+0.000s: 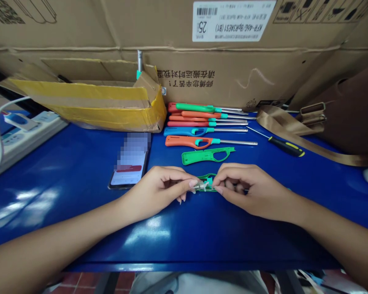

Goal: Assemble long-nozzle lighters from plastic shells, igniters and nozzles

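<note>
A green lighter half-shell [214, 177] lies between my two hands, low on the blue table, with teal and clear inner parts showing in it. My left hand [165, 185] is closed in a pinch on a small clear lighter part [198, 186] at the left of the shell. My right hand [242, 185] has its thumb and fingers pressed together at the shell's right side; what they grip is mostly hidden. Just beyond lies another green half-shell [188, 158], open side up. Above it, assembled gas lighters [184, 141] lie in a row, metal tubes pointing right.
A phone [127, 163] lies left of my hands. A yellow-taped carton [110, 102] and a white power strip [21, 136] stand farther left. At right are a screwdriver [285, 146], a brown strap [325, 149] and a dark brown bag [352, 106]. A large cardboard box [135, 24] closes off the back.
</note>
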A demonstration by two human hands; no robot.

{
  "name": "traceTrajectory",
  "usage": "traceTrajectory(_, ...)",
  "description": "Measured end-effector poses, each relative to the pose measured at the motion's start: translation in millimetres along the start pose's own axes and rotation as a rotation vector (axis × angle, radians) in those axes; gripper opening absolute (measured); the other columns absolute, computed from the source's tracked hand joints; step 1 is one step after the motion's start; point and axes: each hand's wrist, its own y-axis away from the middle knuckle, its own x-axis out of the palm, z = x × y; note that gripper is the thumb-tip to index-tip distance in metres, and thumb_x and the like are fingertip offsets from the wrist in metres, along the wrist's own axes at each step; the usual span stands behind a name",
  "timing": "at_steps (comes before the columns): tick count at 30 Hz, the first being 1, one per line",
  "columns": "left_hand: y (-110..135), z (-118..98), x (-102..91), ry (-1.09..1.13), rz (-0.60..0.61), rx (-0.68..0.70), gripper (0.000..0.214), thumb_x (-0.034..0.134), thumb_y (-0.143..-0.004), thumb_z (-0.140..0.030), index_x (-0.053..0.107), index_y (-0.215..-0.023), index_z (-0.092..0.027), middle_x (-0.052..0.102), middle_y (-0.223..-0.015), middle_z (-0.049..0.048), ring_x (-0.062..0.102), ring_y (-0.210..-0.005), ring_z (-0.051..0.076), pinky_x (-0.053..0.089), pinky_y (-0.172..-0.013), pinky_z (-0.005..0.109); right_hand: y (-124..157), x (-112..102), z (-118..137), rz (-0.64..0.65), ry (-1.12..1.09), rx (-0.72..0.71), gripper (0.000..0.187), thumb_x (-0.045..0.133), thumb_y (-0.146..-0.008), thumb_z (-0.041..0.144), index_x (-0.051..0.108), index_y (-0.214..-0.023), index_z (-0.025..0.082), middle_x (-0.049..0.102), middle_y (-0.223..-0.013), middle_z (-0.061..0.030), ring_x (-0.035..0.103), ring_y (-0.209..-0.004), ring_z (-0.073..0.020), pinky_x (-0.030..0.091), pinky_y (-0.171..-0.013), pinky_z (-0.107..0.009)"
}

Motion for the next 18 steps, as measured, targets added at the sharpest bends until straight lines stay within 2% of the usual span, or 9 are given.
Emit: traceTrajectory(18,-1.1,0.8,-1.4,-0.023,0.030,-0.006,0.022,0.065,-0.096,-0.030,0.080,-0.095,-0.015,0.064,-0.070,0.0009,0.058,-0.062,0.010,0.052,-0.059,0.020,1.0,-1.4,0.4,0.034,0.054,-0.029,0.013,0.059,-0.095,0.023,0.070,-0.089,0.020,0.064,-0.082,0.0003,0.048,-0.056,-0.0067,0.039,-0.050,-0.021)
